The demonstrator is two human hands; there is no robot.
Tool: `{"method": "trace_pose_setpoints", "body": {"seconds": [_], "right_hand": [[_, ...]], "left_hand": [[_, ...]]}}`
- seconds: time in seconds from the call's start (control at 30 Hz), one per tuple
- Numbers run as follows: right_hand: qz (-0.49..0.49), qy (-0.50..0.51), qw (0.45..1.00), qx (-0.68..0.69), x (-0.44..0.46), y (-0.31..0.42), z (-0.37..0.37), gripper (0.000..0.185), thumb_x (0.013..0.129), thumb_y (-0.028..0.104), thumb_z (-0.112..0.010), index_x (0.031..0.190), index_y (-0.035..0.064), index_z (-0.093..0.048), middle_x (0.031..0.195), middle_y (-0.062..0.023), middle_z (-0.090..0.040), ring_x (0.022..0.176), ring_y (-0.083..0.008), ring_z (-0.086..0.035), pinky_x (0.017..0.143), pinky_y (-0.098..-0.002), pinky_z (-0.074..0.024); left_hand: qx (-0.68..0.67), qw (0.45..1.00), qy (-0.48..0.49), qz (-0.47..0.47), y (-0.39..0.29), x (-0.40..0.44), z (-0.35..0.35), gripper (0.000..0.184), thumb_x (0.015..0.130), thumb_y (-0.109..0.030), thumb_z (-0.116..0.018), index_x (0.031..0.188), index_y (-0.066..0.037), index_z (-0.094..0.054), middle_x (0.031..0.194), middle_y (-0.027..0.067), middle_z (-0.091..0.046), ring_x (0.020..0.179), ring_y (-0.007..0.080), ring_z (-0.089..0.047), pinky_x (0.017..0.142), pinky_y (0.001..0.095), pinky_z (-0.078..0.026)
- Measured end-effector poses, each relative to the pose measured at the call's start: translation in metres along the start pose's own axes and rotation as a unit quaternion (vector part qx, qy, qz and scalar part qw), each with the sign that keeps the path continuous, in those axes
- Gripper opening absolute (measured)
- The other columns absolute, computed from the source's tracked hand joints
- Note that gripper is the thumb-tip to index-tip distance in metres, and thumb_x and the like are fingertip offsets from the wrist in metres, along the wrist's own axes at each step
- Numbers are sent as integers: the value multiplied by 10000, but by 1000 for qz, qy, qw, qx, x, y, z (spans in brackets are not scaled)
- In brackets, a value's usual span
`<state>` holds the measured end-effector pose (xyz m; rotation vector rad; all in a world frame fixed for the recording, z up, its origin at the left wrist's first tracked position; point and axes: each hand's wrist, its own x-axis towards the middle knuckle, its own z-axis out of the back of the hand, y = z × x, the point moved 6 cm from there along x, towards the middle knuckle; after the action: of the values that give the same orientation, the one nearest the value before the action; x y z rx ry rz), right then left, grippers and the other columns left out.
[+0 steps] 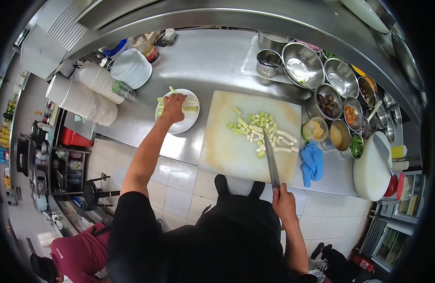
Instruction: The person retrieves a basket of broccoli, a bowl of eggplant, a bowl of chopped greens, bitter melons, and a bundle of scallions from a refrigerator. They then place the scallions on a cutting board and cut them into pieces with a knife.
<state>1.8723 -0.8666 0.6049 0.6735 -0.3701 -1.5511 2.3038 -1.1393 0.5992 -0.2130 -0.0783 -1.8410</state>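
My left hand (173,108) reaches over a white plate (185,123), its fingers curled down onto pale green-and-white leek stalks (191,108). The fingertips are partly hidden. In my right hand (284,206) is the handle of a long kitchen knife (271,165), its blade pointing away from me with the tip among the chopped leek (255,126). Those cut pieces lie loosely heaped on a white cutting board (227,151). A few longer white stalks (287,137) rest at the right of the heap.
A blue cloth (312,162) lies right of the board. Metal bowls (302,66) and small containers of ingredients crowd the right side. Stacked white bowls (80,99) and plates (131,69) stand at left. A steel shelf edge (227,15) crosses above. A person in maroon (80,252) is at lower left.
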Motion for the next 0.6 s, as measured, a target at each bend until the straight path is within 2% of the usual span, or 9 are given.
{"method": "trace_pose_setpoints", "body": {"seconds": [0.07, 0.17, 0.23, 0.37, 0.43, 0.47, 0.53, 0.6], "right_hand": [[0, 14, 1000, -6, 4, 5, -5, 166, 915, 132, -535, 940, -1, -439, 629, -258, -585, 602, -467, -577, 513, -532, -437], [26, 17, 999, -7, 11, 15, -13, 174, 915, 144, -533, 956, -6, -455, 605, -243, -579, 581, -452, -579, 511, -527, -443], [52, 8, 999, -5, 14, 21, -17, 182, 916, 154, -530, 972, -10, -471, 571, -230, -565, 557, -441, -577, 504, -522, -444], [62, 18, 998, 1, 19, 25, -25, 198, 915, 166, -530, 983, -13, -478, 596, -236, -574, 596, -442, -587, 538, -523, -452], [69, 19, 997, -1, 21, 28, -27, 196, 913, 167, -529, 980, -10, -477, 611, -240, -579, 612, -447, -589, 555, -529, -455], [69, 33, 997, -6, 22, 30, -29, 191, 911, 166, -528, 976, -7, -476, 628, -245, -584, 625, -453, -589, 567, -534, -456], [68, 46, 997, -9, 25, 33, -33, 187, 908, 164, -527, 972, -4, -475, 644, -251, -589, 638, -460, -589, 579, -540, -458], [68, 80, 994, -11, 31, 34, -41, 187, 907, 172, -518, 964, 1, -472, 663, -260, -592, 656, -470, -588, 606, -554, -457]], "left_hand": [[24, 999, 4, -27, 3, -5, -3, 557, 626, -37, -675, 1174, -102, -608, 1215, 91, -543, 1177, 268, -458, 1014, 519, -262], [-34, 999, 37, -19, 8, -4, -12, 533, 667, -119, -747, 1180, -124, -605, 1211, 69, -539, 1191, 262, -447, 1036, 528, -244], [4, 995, 102, -4, 15, -2, -25, 508, 692, -185, -770, 1170, -147, -602, 1205, 49, -542, 1192, 251, -446, 1039, 535, -246], [-41, 998, 40, -30, 18, -6, -22, 435, 720, -153, -744, 1132, -147, -604, 1154, 58, -574, 1156, 251, -477, 1046, 533, -239], [-81, 997, 11, -12, 21, -7, -18, 383, 740, -142, -727, 1099, -118, -597, 1095, 103, -601, 1084, 289, -525, 1017, 490, -308], [-80, 997, 12, -14, 21, -7, -17, 383, 740, -142, -727, 1099, -118, -597, 1095, 103, -601, 1084, 289, -525, 1017, 490, -308], [-160, 987, -19, 13, 28, -5, -9, 353, 779, -122, -690, 1112, -92, -577, 1064, 142, -611, 1019, 348, -560, 929, 458, -405], [-149, 988, -41, 23, 28, 1, 2, 337, 805, -122, -665, 1125, -85, -566, 1067, 152, -608, 999, 364, -566, 880, 456, -432]]}}
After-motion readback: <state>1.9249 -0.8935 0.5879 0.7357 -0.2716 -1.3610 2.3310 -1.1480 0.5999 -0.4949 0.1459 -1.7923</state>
